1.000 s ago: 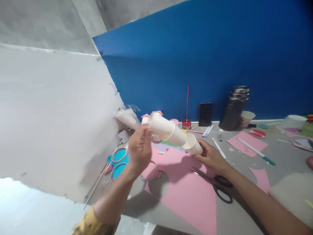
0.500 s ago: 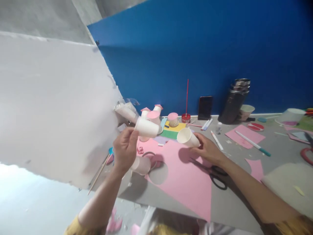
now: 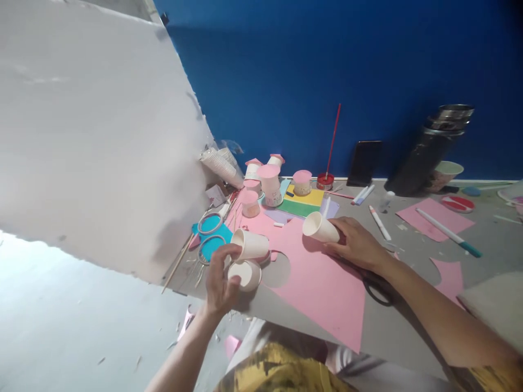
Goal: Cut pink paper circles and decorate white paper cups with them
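My right hand (image 3: 355,242) is wrapped round the base end of a white paper cup (image 3: 321,227), its open mouth pointing left over the pink paper sheet (image 3: 318,283). My left hand (image 3: 220,280) has thumb and fingers apart beside two more white paper cups. One cup (image 3: 255,245) lies on its side with its mouth near my fingertips. Just below it is the other cup (image 3: 245,275), its round base facing me and my thumb close to it. Black-handled scissors (image 3: 378,294) lie partly hidden under my right forearm.
Cups with pink paper tops (image 3: 270,185) stand at the back left, near a stack of paper cups (image 3: 223,166). Ring-shaped pieces (image 3: 210,223) lie over blue paper at left. A phone (image 3: 365,163) and a dark flask (image 3: 431,152) lean against the blue wall. Markers (image 3: 379,223) lie at right.
My left hand has come down, and the cup it held raised now lies beside the other cup, with the fingers spread. My right hand keeps its cup. The view has tilted down and turned left.
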The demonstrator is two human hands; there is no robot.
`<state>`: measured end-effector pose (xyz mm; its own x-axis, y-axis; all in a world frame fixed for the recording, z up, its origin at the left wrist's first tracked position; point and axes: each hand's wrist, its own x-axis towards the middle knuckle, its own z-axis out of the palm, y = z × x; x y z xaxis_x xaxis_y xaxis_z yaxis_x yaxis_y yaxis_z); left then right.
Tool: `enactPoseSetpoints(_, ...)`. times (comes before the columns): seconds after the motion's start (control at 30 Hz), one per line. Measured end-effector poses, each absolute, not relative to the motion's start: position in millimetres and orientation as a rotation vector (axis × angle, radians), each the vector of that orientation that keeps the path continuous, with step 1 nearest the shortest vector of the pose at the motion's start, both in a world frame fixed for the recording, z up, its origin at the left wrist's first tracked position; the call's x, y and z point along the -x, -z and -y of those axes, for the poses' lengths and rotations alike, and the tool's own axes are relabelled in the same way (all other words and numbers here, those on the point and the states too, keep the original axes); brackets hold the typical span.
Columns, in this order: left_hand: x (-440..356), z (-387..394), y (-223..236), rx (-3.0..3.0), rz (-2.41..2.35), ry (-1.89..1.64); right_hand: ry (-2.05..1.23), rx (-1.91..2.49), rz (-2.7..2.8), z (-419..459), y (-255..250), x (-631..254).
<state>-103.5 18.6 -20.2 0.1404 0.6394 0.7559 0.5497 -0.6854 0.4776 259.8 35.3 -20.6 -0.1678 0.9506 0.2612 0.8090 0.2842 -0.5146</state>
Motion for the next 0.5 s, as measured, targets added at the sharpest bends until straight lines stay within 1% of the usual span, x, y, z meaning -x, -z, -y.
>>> enactPoseSetpoints(0.1, 107, -21, 23, -2.621, -1.057, -1.482, -0.322, 1.589, 2.025, -37, 24, -263)
enactPoseSetpoints(0.17, 108, -22, 24, -2.740, -1.027, -1.467, -0.312, 1.596, 2.031, -37, 26, -263)
enactPoseSetpoints(0.27, 101, -20, 18, -2.739, -1.046, -1.505, -0.239, 1.555, 2.034, -36, 24, -261)
enactPoseSetpoints(0.37, 80, -13, 1, -2.609, -1.000, -1.562, -0.151, 1.397, 1.974, -29, 14, -254)
enactPoseSetpoints(0.43, 58, -8, -11, -2.545, -0.873, -1.592, -0.298, 1.272, 1.946, -21, 4, -247)
enactPoseSetpoints(0.5, 35, -5, -22, -2.473, -0.668, -1.619, -0.586, 1.169, 1.938, -10, -4, -239)
